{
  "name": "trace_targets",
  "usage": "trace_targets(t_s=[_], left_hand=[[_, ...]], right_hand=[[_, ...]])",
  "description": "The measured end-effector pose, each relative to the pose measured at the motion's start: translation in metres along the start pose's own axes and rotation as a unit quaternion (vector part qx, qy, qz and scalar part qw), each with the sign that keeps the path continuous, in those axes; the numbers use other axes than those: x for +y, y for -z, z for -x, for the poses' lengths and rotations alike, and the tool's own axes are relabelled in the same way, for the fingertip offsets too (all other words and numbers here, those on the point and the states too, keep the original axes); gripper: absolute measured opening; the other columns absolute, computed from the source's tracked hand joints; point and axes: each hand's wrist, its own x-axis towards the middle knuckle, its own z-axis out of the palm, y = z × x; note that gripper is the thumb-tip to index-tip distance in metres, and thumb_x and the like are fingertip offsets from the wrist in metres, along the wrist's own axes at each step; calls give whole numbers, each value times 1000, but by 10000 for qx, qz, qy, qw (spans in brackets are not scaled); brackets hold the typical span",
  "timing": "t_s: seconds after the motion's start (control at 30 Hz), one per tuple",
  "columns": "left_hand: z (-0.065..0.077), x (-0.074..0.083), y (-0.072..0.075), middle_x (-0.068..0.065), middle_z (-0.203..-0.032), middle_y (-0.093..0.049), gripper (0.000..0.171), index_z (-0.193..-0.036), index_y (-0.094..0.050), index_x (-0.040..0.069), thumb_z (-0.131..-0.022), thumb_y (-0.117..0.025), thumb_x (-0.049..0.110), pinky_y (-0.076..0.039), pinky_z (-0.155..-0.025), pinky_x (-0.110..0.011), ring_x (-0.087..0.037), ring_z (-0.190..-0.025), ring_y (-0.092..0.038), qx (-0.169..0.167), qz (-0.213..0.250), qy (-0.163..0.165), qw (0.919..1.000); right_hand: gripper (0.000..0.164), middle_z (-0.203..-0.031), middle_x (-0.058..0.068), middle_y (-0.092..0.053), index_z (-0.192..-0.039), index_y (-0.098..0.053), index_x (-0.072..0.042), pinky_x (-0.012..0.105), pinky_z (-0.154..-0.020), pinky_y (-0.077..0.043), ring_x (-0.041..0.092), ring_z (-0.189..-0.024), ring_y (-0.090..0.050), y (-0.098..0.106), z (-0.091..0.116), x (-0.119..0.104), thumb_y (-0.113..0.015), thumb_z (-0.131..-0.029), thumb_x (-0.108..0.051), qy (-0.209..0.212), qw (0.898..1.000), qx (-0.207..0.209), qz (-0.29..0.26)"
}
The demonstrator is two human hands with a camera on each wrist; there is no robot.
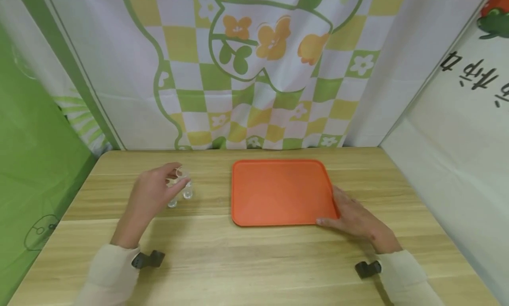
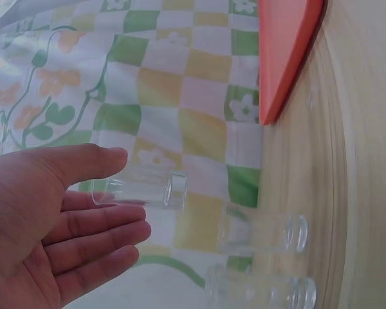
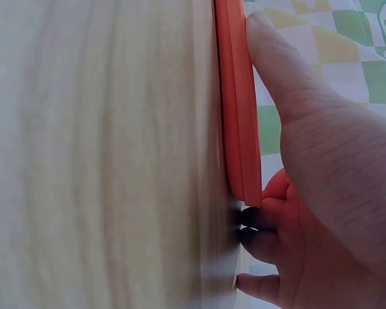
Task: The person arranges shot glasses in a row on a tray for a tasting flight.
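My left hand [image 1: 151,192] pinches a small clear glass [image 2: 141,187] between thumb and fingers, raised above the table. Two more clear glasses stand on the wood just below it: one glass [image 2: 260,228] and, beside it in the left wrist view, another glass [image 2: 264,288]. In the head view the left fingers partly cover all of them. My right hand [image 1: 353,214] grips the near right corner of an orange-red tray [image 1: 282,193], which lies flat on the table. In the right wrist view its thumb [image 3: 280,61] lies along the rim, with the other fingers at the side.
The wooden table [image 1: 238,262] reaches back to a checkered, flowered curtain [image 1: 214,76]. Green cloth [image 1: 32,120] hangs at the left, white cloth with black writing [image 1: 457,133] at the right. Each wrist wears a small black camera.
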Motion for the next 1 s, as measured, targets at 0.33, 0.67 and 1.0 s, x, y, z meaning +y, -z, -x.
trace_targets(t_s=[0.33, 0.67, 1.0], left_hand=[[-18, 12, -26, -15, -98, -76, 41, -123, -69, -4, -94, -78, 24, -60, -77, -51, -35, -85, -74, -297, 383, 231, 9986], [-32, 21, -56, -13, -100, -76, 44, -126, -69, -2, -95, -77, 29, -60, -80, -48, -31, -92, -74, -612, 664, 316, 9954], [-50, 33, -88, -10, -99, -76, 42, -125, -70, 0, -94, -78, 28, -59, -79, -44, -25, -91, -72, -827, 626, 90, 9946]], right_hand=[[116, -164, 33, -15, -161, -6, 8, 75, -111, -20, 52, -148, -20, 0, -1, 0, -73, -91, -57, 27, 10000, 16, -53], [117, -166, 29, -13, -162, -6, 5, 76, -111, -18, 50, -149, -19, -3, -2, 2, -73, -91, -58, 62, 9999, 79, -114], [117, -165, 30, -15, -161, -7, 7, 75, -112, -19, 50, -149, -20, -3, -1, 1, -73, -91, -59, 37, 9999, 96, -74]])
